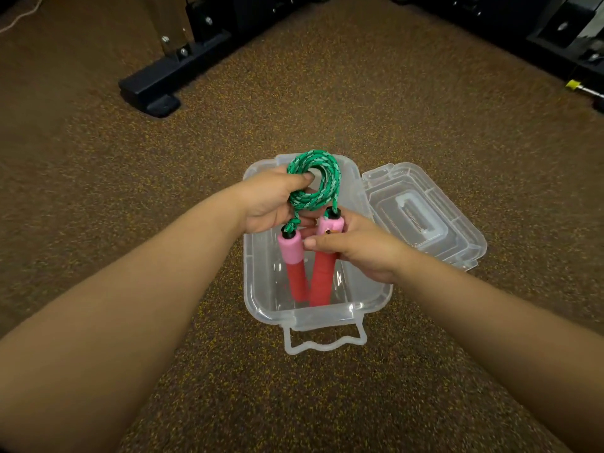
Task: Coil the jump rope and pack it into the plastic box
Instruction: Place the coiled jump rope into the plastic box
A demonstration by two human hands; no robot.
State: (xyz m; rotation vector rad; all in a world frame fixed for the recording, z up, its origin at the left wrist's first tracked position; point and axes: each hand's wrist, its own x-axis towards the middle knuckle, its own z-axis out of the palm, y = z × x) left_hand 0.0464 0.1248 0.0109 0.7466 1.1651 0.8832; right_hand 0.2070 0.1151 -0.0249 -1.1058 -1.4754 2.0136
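The jump rope's green braided cord (318,181) is wound into a tight coil, pinched by my left hand (271,204) above the clear plastic box (255,289). Two pink-and-red foam handles hang down from the coil into the open box. The left handle (294,266) dangles freely beside my fingers. My right hand (356,250) grips the right handle (322,279) near its pink top. The box stands on the speckled floor with its latch flap (323,341) facing me.
The box's clear lid (425,217) lies open on the floor to the right, joined to the box. A black metal equipment foot (157,86) stands far left. Dark equipment bases (572,44) line the far right, and speckled rubber flooring surrounds the box.
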